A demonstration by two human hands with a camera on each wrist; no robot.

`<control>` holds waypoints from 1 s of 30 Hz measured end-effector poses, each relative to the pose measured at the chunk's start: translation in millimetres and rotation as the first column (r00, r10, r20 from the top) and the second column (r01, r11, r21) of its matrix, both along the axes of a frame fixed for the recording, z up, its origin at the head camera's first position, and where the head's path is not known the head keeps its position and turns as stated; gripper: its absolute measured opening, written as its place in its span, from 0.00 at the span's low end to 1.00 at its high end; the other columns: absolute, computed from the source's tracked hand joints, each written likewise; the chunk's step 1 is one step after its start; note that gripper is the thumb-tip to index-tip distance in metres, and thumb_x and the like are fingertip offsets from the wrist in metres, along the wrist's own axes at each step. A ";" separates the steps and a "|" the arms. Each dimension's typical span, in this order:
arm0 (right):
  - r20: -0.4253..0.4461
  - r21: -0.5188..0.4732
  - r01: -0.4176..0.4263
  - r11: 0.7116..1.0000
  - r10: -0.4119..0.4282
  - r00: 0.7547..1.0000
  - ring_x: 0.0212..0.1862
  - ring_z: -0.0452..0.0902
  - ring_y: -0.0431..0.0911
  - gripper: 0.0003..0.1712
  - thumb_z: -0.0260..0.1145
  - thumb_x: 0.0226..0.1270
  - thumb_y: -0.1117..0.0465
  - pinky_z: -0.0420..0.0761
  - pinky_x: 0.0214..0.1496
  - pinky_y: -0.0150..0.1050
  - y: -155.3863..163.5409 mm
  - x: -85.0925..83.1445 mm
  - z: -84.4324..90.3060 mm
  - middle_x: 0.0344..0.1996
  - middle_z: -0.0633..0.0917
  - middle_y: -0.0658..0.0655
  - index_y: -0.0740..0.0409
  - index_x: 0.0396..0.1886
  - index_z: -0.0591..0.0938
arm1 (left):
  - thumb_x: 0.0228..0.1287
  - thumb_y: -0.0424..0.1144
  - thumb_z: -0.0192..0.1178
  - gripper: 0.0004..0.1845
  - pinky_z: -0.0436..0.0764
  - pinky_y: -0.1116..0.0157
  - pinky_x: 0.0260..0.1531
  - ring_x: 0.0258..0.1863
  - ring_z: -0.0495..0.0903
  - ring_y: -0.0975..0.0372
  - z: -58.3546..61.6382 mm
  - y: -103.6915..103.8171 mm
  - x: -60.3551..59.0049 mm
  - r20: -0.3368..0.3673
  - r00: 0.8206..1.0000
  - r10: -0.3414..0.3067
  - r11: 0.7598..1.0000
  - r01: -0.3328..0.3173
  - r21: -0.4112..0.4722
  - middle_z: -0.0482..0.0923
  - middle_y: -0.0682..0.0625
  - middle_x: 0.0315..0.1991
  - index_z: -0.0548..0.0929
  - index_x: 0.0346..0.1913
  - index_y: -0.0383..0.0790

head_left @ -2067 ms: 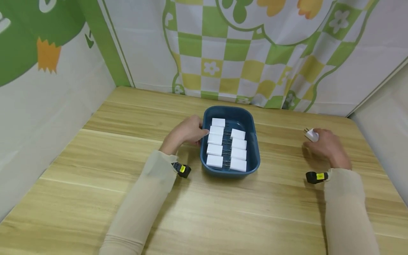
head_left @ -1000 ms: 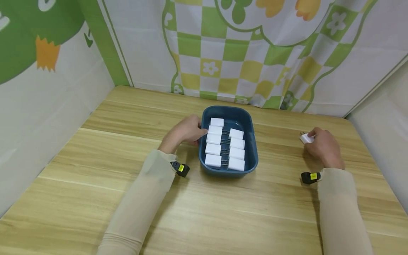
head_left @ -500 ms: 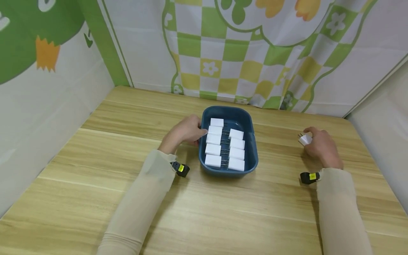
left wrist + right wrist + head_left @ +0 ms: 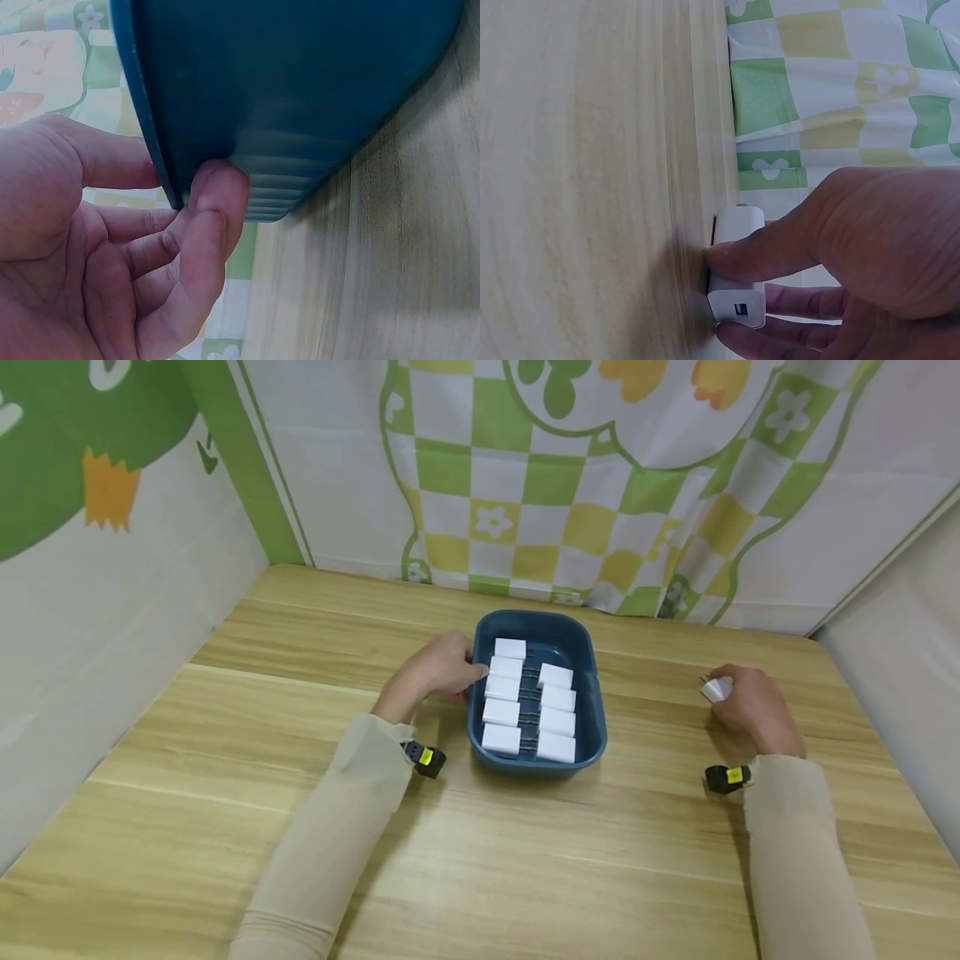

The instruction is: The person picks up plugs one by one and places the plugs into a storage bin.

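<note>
A dark blue plastic tray (image 4: 600,710) at the left hand (image 4: 438,670) holds white charger plugs (image 4: 504,710). The right hand (image 4: 753,706) grips another white charger plug (image 4: 715,690). The table (image 4: 525,860) is pale wood grain; the backdrop cloth (image 4: 570,485) behind both hands is white with green-and-yellow checks and small flowers.

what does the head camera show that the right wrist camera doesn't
Only the head view shows the blue tray with two rows of white chargers, and the left hand gripping its left rim. Only the right wrist view shows the USB port on the held charger, pinched between thumb and fingers. Both show the right hand holding that charger over the wooden table.
</note>
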State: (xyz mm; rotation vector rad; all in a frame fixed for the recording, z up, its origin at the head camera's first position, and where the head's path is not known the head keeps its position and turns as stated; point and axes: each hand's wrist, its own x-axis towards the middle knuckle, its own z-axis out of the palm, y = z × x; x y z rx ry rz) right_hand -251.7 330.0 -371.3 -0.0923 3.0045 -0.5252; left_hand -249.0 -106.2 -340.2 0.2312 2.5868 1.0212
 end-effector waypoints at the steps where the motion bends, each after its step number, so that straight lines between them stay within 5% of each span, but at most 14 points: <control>1: -0.001 0.000 0.000 1.000 0.000 1.000 0.47 0.71 0.70 0.31 0.61 0.54 0.70 0.74 0.47 0.63 0.2 -0.1 0.0 0.52 0.74 0.82 0.72 0.61 0.74 | 0.75 0.38 0.57 0.13 0.86 0.57 0.34 0.24 0.84 0.56 0.1 0.1 0.0 0.000 1.000 -0.001 1.000 0.001 -0.002 0.84 0.43 0.28 0.85 0.40 0.30; 12: 0.030 0.008 -0.002 1.000 0.002 1.000 0.51 0.71 0.73 0.29 0.61 0.62 0.69 0.73 0.52 0.68 -1.2 -0.5 0.4 0.54 0.74 0.83 0.74 0.64 0.71 | 0.76 0.37 0.57 0.12 0.87 0.57 0.34 0.26 0.85 0.54 -1.5 -1.2 1.4 0.008 1.000 0.011 1.000 -0.011 0.014 0.83 0.42 0.30 0.84 0.41 0.29; 30: -0.002 -0.034 0.011 0.999 -0.011 1.000 0.49 0.71 0.71 0.31 0.62 0.64 0.67 0.76 0.47 0.65 -4.1 2.9 8.7 0.54 0.73 0.82 0.73 0.66 0.69 | 0.76 0.38 0.57 0.13 0.86 0.55 0.35 0.26 0.85 0.53 0.2 0.2 0.7 0.009 1.000 0.007 1.000 -0.007 0.004 0.83 0.42 0.27 0.85 0.40 0.30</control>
